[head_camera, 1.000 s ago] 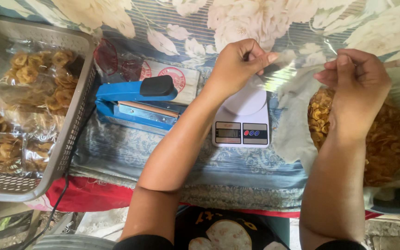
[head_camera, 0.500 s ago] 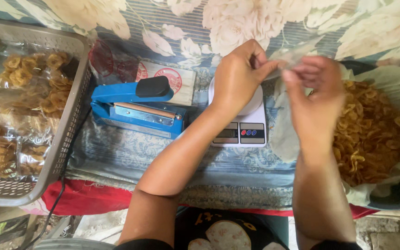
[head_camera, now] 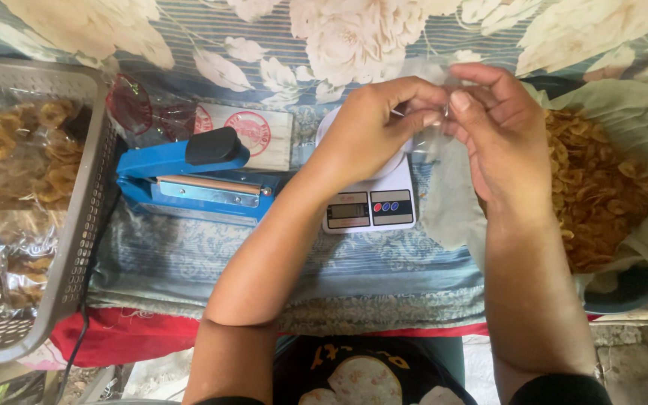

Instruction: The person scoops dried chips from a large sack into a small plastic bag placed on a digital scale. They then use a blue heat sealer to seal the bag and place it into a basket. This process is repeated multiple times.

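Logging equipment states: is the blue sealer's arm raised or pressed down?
Raised: the blue sealer shows a gap between its arm and base, and neither hand touches it.

Blue sealer (head_camera: 189, 176), grey basket (head_camera: 76, 247), scale (head_camera: 369, 206)

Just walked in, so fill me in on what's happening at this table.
A person holds a clear plastic bag up with both hands, the left hand and right hand pinching its top edge above a small white kitchen scale. To the right, a cloth-lined basin holds a heap of fried chips. To the left lie a blue heat sealer and a grey mesh basket of filled chip bags.
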